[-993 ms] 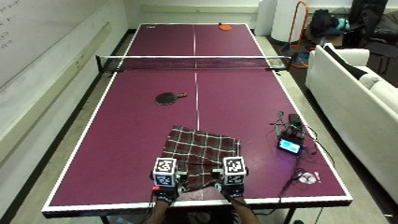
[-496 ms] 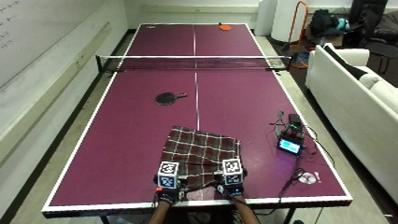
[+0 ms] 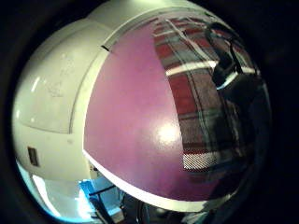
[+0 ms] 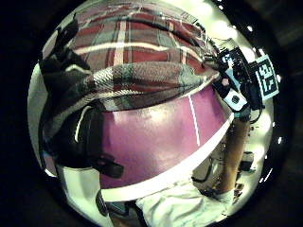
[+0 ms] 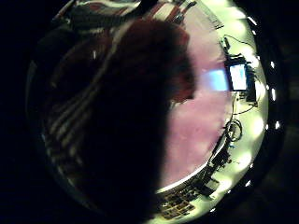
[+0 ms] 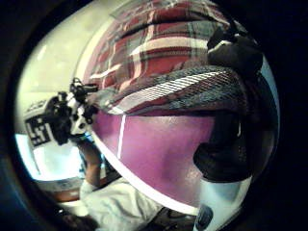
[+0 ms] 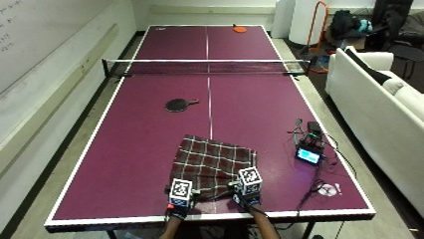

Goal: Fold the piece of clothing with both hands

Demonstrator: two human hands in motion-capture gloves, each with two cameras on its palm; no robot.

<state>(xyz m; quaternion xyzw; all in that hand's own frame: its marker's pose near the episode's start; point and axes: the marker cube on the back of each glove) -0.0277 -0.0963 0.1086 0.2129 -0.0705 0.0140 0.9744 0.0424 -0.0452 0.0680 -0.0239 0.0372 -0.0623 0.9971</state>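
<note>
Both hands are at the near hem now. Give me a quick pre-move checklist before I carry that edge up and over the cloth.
1. Left hand holds the plaid cloth at its near edge: ok, the hem is lifted in the left thumb side palm view.
2. Right hand holds the same edge: ok, its fingers curl under the raised hem.
3. Hem raised evenly between the hands: ok, it spans clear of the table.
4. Far part of the cloth lying flat: ok.
5. Fold path free: ok, the paddle lies well beyond the cloth.
6. Screen device and its cables clear of the cloth: ok, off to the right.
</note>
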